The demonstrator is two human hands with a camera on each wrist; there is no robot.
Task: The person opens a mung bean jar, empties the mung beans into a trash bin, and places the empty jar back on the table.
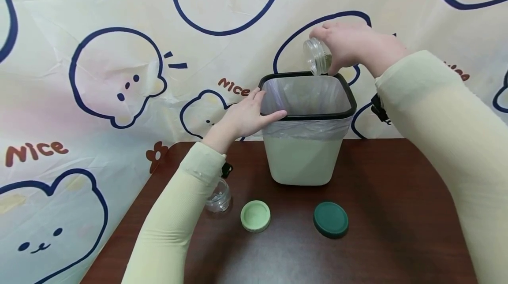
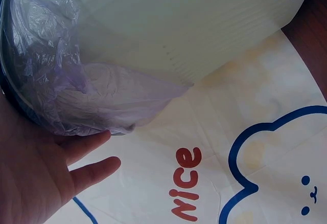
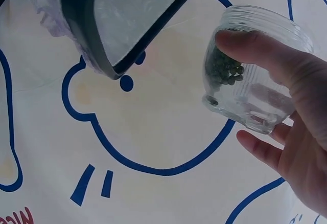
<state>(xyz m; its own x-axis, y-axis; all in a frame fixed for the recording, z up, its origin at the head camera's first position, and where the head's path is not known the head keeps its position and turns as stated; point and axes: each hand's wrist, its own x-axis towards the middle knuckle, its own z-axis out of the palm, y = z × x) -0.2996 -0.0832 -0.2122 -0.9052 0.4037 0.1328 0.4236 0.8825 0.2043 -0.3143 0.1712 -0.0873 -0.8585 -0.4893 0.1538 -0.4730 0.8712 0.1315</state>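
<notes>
My right hand (image 1: 355,46) grips a clear glass jar (image 1: 315,57), tilted on its side with its mouth over the back right rim of a bin. In the right wrist view, small dark green bean-like pieces (image 3: 220,73) lie inside the jar. The pale green bin (image 1: 303,156) stands upright, lined with a translucent purplish bag (image 1: 309,128) folded over its black rim. At the bin's left corner, my left hand (image 1: 244,116) rests against the rim, thumb along the front edge. Its fingers (image 2: 97,175) are straight and spread outside the bag.
On the dark brown table (image 1: 278,257) lie a light green lid (image 1: 255,216) and a dark green lid (image 1: 331,220), in front of the bin. Another clear glass jar (image 1: 219,198) is partly hidden behind the left forearm. A cartoon-printed cloth (image 1: 131,99) hangs behind.
</notes>
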